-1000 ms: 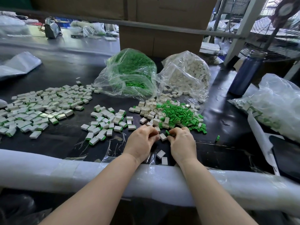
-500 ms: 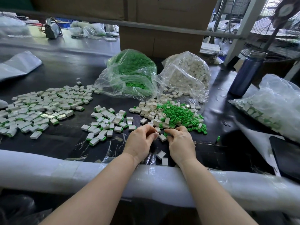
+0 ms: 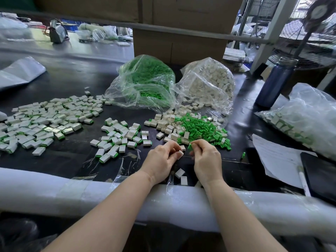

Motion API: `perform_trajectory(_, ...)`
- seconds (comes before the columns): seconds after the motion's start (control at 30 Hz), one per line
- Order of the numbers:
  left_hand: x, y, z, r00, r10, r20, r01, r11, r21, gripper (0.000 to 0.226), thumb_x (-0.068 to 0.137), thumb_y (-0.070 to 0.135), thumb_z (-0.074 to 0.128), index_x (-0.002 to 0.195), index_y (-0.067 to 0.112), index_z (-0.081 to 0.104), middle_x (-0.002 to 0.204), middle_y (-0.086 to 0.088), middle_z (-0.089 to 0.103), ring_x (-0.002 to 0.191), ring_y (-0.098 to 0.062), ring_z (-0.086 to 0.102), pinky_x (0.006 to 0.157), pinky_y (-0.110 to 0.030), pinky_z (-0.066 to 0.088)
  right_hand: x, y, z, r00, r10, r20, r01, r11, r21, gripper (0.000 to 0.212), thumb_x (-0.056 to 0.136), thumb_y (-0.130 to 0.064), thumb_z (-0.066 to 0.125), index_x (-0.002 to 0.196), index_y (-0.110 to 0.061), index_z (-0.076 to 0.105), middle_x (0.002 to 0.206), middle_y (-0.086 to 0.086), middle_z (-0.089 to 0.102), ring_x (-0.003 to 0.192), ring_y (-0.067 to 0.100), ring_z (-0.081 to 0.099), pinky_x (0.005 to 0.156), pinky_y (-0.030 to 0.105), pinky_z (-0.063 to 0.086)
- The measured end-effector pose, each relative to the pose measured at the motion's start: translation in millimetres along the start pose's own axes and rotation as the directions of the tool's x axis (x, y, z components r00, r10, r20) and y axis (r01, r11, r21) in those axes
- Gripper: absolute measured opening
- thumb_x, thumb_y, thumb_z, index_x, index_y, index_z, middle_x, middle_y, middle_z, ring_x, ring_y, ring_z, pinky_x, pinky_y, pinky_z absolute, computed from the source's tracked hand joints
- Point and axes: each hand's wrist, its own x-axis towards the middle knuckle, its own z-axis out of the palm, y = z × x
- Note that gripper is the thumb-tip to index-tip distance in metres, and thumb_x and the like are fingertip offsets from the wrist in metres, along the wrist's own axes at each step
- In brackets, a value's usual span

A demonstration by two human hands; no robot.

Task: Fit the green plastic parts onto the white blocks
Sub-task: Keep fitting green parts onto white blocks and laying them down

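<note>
Green part (image 3: pixel 189 146) pinched in right hand (image 3: pixel 207 159), beside left hand's (image 3: pixel 161 159) white block (image 3: pixel 180 154).

Black worktable (image 3: pixel 76 77), cardboard boxes (image 3: pixel 181 24), fan (image 3: pixel 316 33) behind.

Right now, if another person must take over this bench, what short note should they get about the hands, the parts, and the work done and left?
Left hand: pinches one white block.
Right hand: pinches one green part just beside that block, not yet fitted.
Supply: loose mixed pile just beyond the hands; bag of green parts and bag of white blocks behind it; two bare blocks near the table edge.
Done: fitted blocks spread to the left and centre.
Left: the pile and both bags.
</note>
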Motion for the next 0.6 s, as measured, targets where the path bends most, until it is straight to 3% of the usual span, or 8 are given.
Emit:
perform_trajectory(0.13, 0.1, -1.6, -1.7, 0.999, -0.012, -0.041, 0.007, 0.993, -0.115, 0.003, 0.091, 0.021, 0.057, 0.092, 0.023, 0.059, 0.079, 0.008, 0.06, 0.076, -0.012, 0.055, 0.077, -0.023, 0.044, -1.3, -3.3, -2.4, 0.994, 0.069, 0.087, -0.088, 0.965, 0.248, 0.018, 0.09, -0.006, 0.056, 0.081, -0.018, 0.065, 0.071, 0.006, 0.069, 0.07, 0.022, 0.067, 0.078, 0.046, 0.055)
perform_trajectory(0.23, -0.5, -2.0, -2.7, 0.998, -0.037, -0.049, 0.026, 0.981, -0.192, 0.005, 0.09, 0.017, 0.059, 0.093, 0.019, 0.063, 0.078, 0.005, 0.061, 0.076, -0.013, 0.057, 0.076, -0.019, 0.045, -2.3, -4.0, -7.7, 0.986, 0.08, 0.144, -0.13, 0.913, 0.386, 0.02, 0.084, -0.004, 0.065, 0.077, -0.022, 0.066, 0.072, 0.005, 0.07, 0.067, 0.018, 0.067, 0.075, 0.041, 0.057)
perform_trajectory(0.43, -0.5, -0.5, -3.5, 0.997, -0.071, -0.034, 0.06, 0.962, -0.265, 0.01, 0.088, 0.012, 0.062, 0.097, 0.015, 0.064, 0.092, -0.003, 0.068, 0.092, -0.018, 0.064, 0.087, -0.024, 0.049, -3.2, -4.8, -9.0, 0.985, 0.016, 0.169, -0.078, 0.928, 0.363, 0.019, 0.081, 0.0, 0.067, 0.083, -0.019, 0.064, 0.078, 0.0, 0.067, 0.075, 0.014, 0.064, 0.072, 0.024, 0.054)
perform_trajectory(0.6, -1.1, -1.6, -3.5, 0.997, -0.058, -0.049, 0.043, 0.964, -0.264, 0.014, 0.091, 0.013, 0.058, 0.094, 0.027, 0.062, 0.078, 0.004, 0.059, 0.076, -0.011, 0.056, 0.078, -0.02, 0.046, -2.9, -3.0, -8.3, 0.99, -0.005, 0.143, -0.049, 0.928, 0.369, 0.023, 0.084, -0.002, 0.064, 0.077, -0.024, 0.068, 0.074, -0.007, 0.067, 0.073, 0.007, 0.061, 0.073, 0.019, 0.05)
